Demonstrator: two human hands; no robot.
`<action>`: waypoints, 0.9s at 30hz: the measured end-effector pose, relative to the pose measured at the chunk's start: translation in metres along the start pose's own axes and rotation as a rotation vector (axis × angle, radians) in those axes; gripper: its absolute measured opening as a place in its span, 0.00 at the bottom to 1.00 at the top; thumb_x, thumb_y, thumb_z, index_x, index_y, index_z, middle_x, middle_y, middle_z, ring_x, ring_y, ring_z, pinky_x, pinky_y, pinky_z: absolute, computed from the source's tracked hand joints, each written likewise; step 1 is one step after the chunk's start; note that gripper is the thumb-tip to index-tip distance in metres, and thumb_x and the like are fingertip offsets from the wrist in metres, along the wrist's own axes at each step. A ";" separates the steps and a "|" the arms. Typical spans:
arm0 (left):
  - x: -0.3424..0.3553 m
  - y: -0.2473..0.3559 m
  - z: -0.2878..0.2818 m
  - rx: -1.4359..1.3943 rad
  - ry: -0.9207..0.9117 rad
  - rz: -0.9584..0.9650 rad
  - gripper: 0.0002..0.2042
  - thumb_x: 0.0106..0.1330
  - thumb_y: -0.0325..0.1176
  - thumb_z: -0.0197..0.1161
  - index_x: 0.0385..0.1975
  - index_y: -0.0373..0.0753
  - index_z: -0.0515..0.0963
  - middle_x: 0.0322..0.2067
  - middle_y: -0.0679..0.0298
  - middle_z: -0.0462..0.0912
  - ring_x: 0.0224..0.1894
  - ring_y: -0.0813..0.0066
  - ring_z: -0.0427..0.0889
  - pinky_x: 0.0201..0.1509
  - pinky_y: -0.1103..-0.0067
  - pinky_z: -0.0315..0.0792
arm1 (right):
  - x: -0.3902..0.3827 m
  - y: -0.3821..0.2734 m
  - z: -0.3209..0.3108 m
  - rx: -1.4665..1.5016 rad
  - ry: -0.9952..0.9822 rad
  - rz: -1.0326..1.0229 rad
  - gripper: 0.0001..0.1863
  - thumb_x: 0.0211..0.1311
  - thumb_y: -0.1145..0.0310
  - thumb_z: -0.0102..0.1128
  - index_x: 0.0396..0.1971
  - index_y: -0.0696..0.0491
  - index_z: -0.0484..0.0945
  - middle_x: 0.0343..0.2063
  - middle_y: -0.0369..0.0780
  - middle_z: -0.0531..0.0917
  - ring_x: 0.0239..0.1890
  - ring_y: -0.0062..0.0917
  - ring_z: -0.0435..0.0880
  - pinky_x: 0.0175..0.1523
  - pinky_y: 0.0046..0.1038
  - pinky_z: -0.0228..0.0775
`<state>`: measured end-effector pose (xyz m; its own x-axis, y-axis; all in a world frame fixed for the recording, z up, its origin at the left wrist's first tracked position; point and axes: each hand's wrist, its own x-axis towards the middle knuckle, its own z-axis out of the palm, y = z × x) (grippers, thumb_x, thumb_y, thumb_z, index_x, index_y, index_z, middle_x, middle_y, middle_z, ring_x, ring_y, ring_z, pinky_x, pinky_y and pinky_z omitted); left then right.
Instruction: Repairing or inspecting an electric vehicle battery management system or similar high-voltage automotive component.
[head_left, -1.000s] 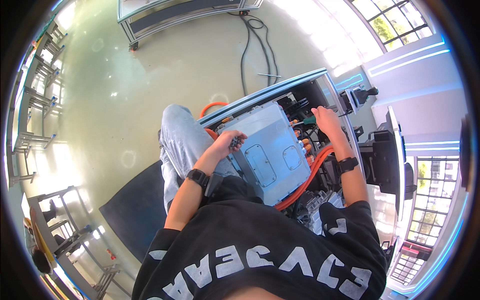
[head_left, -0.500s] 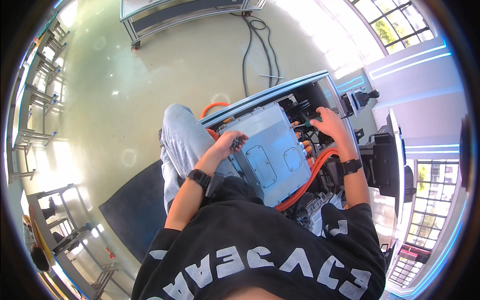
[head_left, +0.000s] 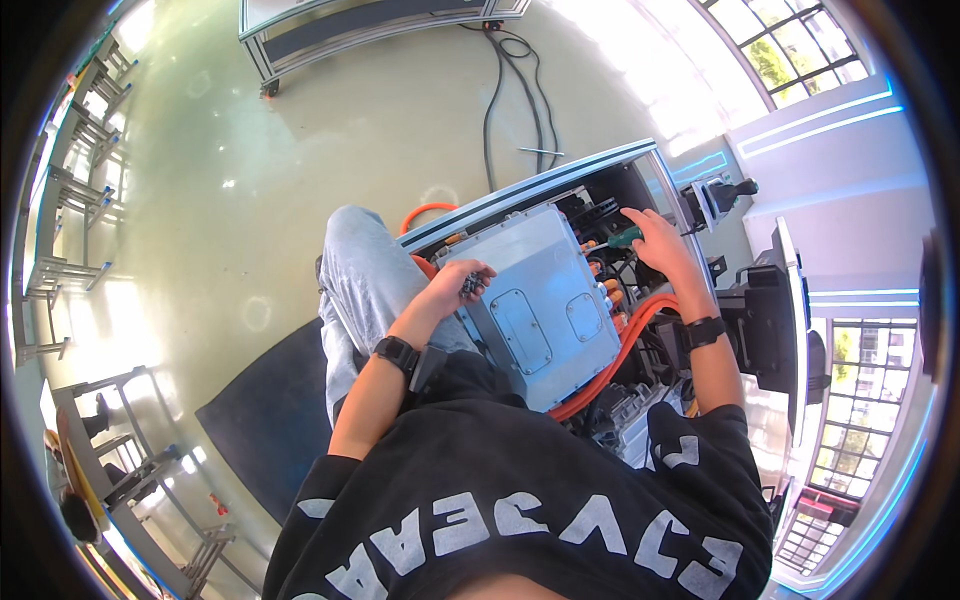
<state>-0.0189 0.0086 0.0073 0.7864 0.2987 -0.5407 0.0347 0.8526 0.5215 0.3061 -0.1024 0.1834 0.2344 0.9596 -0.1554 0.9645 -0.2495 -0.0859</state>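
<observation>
Far left, steel racks (head_left: 60, 190) and pale floor (head_left: 300, 150); lower down, a dark mat (head_left: 260, 420). Near centre, left hand (head_left: 455, 288) resting on the near-left corner of the grey metal housing (head_left: 540, 300), fingers curled shut around small dark parts, likely bolts. Housing lying flat in an open frame (head_left: 560, 175), orange cables (head_left: 620, 345) looping beside it. Probably heavy, rigid, smooth-faced; best gripped at the edges or corners, not the lid plates. Further right, right hand (head_left: 660, 245) closed around a green-handled tool (head_left: 625, 237) at the housing's far side.
</observation>
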 end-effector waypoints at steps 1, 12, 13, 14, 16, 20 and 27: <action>0.000 0.001 0.001 0.002 -0.001 -0.002 0.12 0.66 0.34 0.51 0.34 0.31 0.76 0.24 0.65 0.75 0.24 0.81 0.71 0.25 0.86 0.67 | 0.001 0.000 -0.001 -0.065 -0.040 0.033 0.19 0.60 0.60 0.56 0.50 0.52 0.72 0.41 0.51 0.79 0.46 0.46 0.78 0.49 0.43 0.70; 0.001 -0.001 0.001 0.016 -0.011 -0.001 0.12 0.66 0.34 0.51 0.34 0.31 0.76 0.25 0.65 0.75 0.25 0.81 0.72 0.25 0.86 0.67 | -0.001 0.013 0.015 0.014 0.067 -0.008 0.17 0.61 0.57 0.55 0.43 0.54 0.72 0.38 0.51 0.79 0.43 0.46 0.79 0.46 0.44 0.71; 0.001 0.000 0.003 0.019 -0.008 -0.003 0.12 0.66 0.34 0.51 0.34 0.31 0.76 0.25 0.65 0.75 0.25 0.81 0.72 0.25 0.86 0.67 | 0.000 0.017 0.017 -0.003 0.063 -0.009 0.18 0.60 0.57 0.56 0.42 0.54 0.72 0.39 0.50 0.79 0.44 0.46 0.79 0.46 0.44 0.71; 0.002 -0.001 0.002 0.018 -0.006 -0.002 0.12 0.66 0.34 0.51 0.34 0.31 0.76 0.25 0.65 0.75 0.25 0.81 0.72 0.25 0.86 0.67 | 0.005 0.010 0.014 -0.002 0.062 -0.011 0.18 0.60 0.57 0.56 0.42 0.54 0.72 0.39 0.50 0.79 0.44 0.46 0.79 0.46 0.44 0.71; 0.001 -0.003 -0.002 0.016 -0.010 0.002 0.12 0.66 0.34 0.51 0.34 0.31 0.76 0.25 0.65 0.75 0.25 0.81 0.72 0.26 0.86 0.68 | 0.013 -0.013 0.005 -0.091 -0.148 0.426 0.20 0.55 0.62 0.61 0.46 0.54 0.70 0.43 0.47 0.76 0.46 0.46 0.77 0.48 0.43 0.71; 0.002 -0.001 0.001 0.012 -0.012 -0.012 0.12 0.66 0.35 0.51 0.34 0.32 0.77 0.24 0.65 0.75 0.25 0.81 0.72 0.26 0.86 0.68 | 0.003 0.002 0.018 -0.035 0.064 0.287 0.17 0.57 0.63 0.59 0.44 0.54 0.72 0.42 0.47 0.78 0.45 0.45 0.78 0.47 0.43 0.71; 0.002 0.000 0.002 0.014 0.002 -0.015 0.12 0.65 0.34 0.51 0.34 0.32 0.77 0.24 0.65 0.75 0.25 0.80 0.71 0.26 0.86 0.67 | 0.009 -0.005 0.011 -0.137 -0.092 0.259 0.17 0.60 0.57 0.57 0.42 0.54 0.75 0.40 0.48 0.80 0.44 0.44 0.80 0.47 0.43 0.71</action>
<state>-0.0164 0.0081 0.0077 0.7848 0.2869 -0.5494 0.0550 0.8507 0.5228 0.3023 -0.0937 0.1712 0.4691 0.8489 -0.2433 0.8828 -0.4588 0.1012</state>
